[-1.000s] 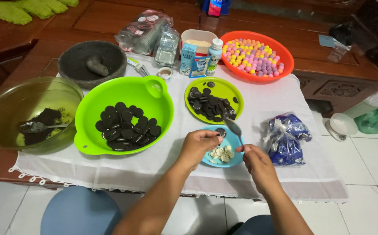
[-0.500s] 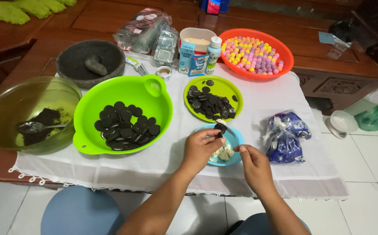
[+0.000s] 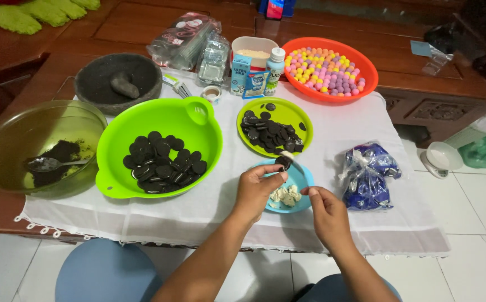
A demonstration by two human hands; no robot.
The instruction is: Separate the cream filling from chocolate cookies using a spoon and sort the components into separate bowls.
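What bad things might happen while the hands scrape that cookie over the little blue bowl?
The small blue bowl sits near the table's front edge, so a bump from the left hand might knock it off. The dark cookie is pinched only at the fingertips, so it may snap or drop. The white cloth hangs over the edge; a knee catching it might tug the green bowl along.

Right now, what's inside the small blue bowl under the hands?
The small blue bowl holds white cream lumps. The left hand holds a dark cookie half over it and covers the bowl's left side; the right hand hides its near rim.
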